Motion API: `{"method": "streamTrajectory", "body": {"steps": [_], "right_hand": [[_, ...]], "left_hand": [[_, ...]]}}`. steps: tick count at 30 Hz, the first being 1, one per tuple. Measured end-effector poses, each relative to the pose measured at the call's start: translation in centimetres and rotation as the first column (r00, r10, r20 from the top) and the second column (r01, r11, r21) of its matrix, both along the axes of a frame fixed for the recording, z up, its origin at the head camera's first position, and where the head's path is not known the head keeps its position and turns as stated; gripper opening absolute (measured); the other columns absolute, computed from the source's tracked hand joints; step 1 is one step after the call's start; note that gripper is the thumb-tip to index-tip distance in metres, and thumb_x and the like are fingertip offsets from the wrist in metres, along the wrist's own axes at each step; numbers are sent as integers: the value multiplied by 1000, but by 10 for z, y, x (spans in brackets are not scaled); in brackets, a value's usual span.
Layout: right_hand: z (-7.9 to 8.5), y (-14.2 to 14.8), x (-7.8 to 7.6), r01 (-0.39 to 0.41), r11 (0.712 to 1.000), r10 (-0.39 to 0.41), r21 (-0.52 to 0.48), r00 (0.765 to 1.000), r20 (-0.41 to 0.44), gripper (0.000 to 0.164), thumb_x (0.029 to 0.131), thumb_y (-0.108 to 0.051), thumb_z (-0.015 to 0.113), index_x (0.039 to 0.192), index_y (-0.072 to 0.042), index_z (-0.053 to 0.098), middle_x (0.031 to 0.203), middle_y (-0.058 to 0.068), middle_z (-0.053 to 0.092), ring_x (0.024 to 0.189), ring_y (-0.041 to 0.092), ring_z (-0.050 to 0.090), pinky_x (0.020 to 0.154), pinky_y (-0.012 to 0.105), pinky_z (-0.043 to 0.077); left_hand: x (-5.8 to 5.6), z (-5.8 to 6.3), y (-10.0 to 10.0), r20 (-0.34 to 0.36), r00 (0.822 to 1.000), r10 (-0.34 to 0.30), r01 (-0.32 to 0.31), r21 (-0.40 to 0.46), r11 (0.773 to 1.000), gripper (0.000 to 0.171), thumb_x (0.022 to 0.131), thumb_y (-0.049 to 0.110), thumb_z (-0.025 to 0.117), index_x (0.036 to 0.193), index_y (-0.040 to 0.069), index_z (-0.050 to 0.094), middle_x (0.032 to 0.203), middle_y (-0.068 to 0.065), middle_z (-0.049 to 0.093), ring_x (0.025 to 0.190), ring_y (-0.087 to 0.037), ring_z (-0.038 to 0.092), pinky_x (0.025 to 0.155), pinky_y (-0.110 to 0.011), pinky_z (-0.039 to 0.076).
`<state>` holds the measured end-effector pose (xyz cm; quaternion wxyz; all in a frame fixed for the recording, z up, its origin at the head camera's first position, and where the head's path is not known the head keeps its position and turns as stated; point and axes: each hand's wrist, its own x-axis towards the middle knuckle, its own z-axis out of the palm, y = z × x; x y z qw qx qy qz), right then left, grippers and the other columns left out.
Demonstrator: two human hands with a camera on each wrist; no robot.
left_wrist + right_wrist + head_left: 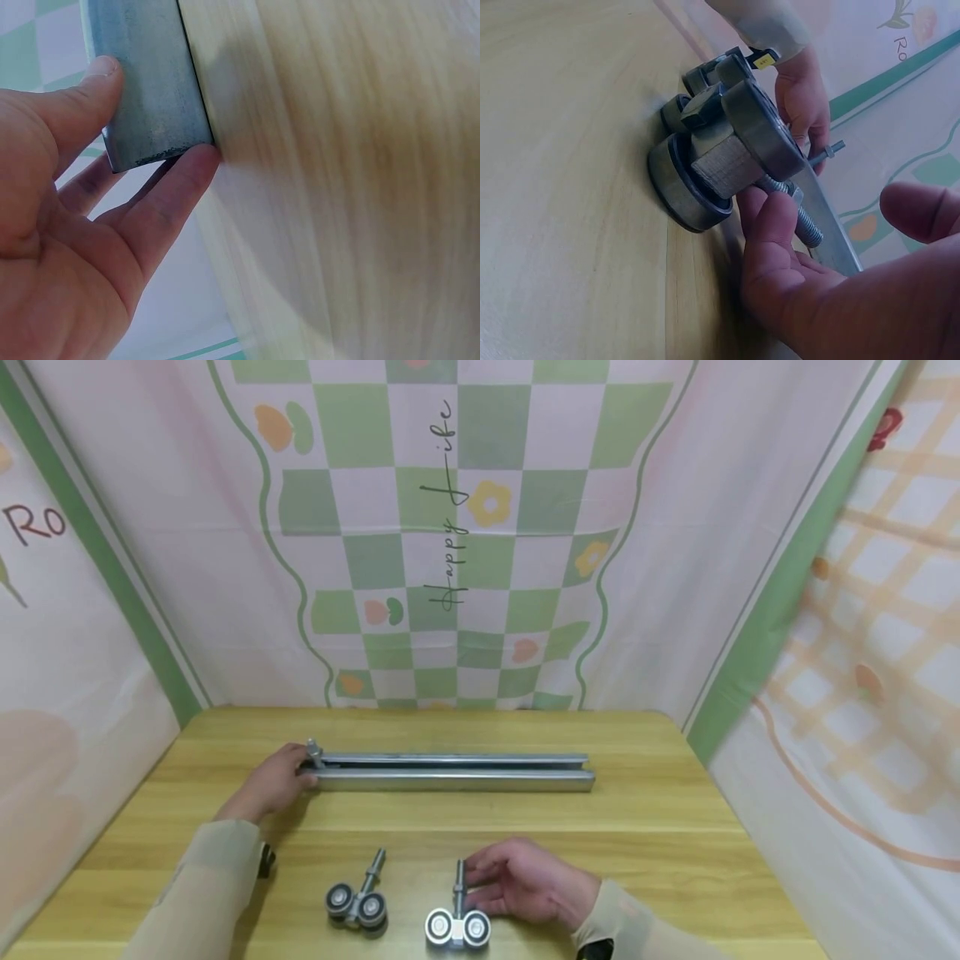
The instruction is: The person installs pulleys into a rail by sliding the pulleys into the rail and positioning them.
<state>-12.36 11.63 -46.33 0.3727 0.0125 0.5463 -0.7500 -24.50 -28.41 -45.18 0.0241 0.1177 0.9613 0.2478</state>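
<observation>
A silver metal rail (457,780) with a lengthwise slot lies across the table. At its left end, a threaded bolt with a nut (313,748) sticks up; whatever sits below it is mostly hidden. My left hand (276,783) holds that end, thumb on the rail's side face and fingers at its end edge in the left wrist view. Nearer me, a roller trolley (457,928) stands on its wheels with its bolt upward. My right hand (528,885) touches that bolt from the right with its fingers (774,221), the thumb held apart.
A second roller trolley (357,906) rests left of the first, its bolt tilted right. The wooden table (645,827) bears everything. Patterned cloth (487,568) hangs behind the far edge and along both sides.
</observation>
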Motion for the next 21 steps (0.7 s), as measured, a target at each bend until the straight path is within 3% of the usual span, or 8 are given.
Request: {"method": "streamTrajectory", "body": {"steps": [8,21], "right_hand": [[-3,-3,1,0,1000,0,-14,1000,-11,26,91,-10,57,110,6,61,98,16,68,86,27,67,83,37,57],[-1,-8,2,-32,999,31,-15,999,-45,27,89,-4,60,113,7,63,96,14,69,83,24,68,77,32,57]], "left_hand": [[-1,-2,0,2,1000,4,-4,3,1000,48,94,13,66,132,-14,52,136,-33,47,123,-53,46,103,-65,37],[-1,-2,0,-8,1000,2,-2,9,1000,47,94,13,66,131,-13,53,135,-34,47,123,-53,46,103,-65,37]]}}
